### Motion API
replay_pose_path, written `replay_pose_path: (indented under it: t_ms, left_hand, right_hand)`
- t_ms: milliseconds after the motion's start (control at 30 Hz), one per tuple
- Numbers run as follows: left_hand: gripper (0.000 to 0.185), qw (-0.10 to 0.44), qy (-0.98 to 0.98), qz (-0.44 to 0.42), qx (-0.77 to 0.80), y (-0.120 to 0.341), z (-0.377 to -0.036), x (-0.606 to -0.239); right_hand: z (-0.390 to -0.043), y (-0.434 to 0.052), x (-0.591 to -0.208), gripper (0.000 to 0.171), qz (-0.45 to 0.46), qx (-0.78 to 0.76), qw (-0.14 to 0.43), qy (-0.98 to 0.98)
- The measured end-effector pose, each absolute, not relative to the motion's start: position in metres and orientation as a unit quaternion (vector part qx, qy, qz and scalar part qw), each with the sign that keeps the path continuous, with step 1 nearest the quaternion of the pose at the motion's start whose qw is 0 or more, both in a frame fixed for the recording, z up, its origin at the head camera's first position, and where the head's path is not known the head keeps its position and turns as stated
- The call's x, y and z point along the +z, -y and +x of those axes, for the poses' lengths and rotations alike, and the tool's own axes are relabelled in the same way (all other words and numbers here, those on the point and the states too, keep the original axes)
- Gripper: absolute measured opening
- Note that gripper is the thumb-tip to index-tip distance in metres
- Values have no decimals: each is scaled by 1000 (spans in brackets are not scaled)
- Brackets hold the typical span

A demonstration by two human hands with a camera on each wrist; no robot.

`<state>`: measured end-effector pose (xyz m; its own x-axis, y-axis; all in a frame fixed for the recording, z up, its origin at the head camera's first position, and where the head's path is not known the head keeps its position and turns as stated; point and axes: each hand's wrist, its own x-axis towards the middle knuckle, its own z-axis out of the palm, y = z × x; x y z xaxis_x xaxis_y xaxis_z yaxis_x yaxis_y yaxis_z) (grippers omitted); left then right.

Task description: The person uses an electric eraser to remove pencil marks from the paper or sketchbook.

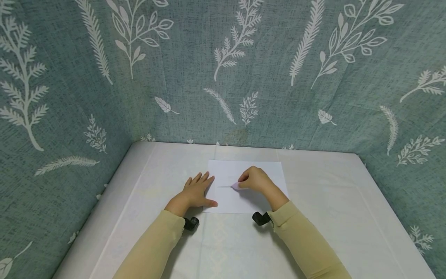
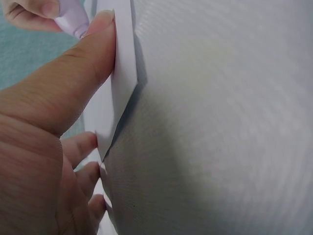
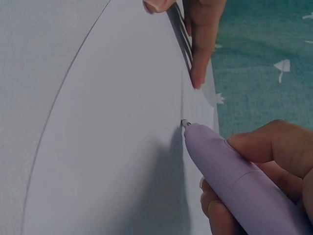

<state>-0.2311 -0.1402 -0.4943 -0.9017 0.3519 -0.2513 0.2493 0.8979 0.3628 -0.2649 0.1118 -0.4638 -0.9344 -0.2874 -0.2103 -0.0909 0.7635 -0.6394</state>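
Note:
My left hand (image 1: pixel 196 192) lies spread over the left edge of a white sheet of paper (image 1: pixel 223 167), thumb at the near corner and fingertips along the side. My right hand (image 1: pixel 256 180) pinches a thick lavender pen-shaped tool (image 3: pixel 232 171) between thumb and fingers, slanted over the sheet's middle. Its small metal tip (image 3: pixel 185 123) is right at the paper. From that tip a faint thin line (image 3: pixel 182 93) runs toward the left hand. Part of the tool's rear is hidden in the right hand.
A pale cloth covers the table (image 1: pixel 334 193) around the sheet. Teal fabric with white leaf prints (image 1: pixel 195 108) rises at the back and both sides. Each wrist wears a small black camera, the left one (image 1: pixel 191 224) and the right one (image 1: pixel 260 218).

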Motion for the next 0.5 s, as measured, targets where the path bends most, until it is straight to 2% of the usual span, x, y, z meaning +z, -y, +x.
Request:
replay_pose_path:
  t_ms: [500]
  left_hand:
    - [106, 156, -963, 154, 158, 139, -231, -494]
  right_hand:
    - [-265, -113, -467, 12, -112, -354, 137, -918]
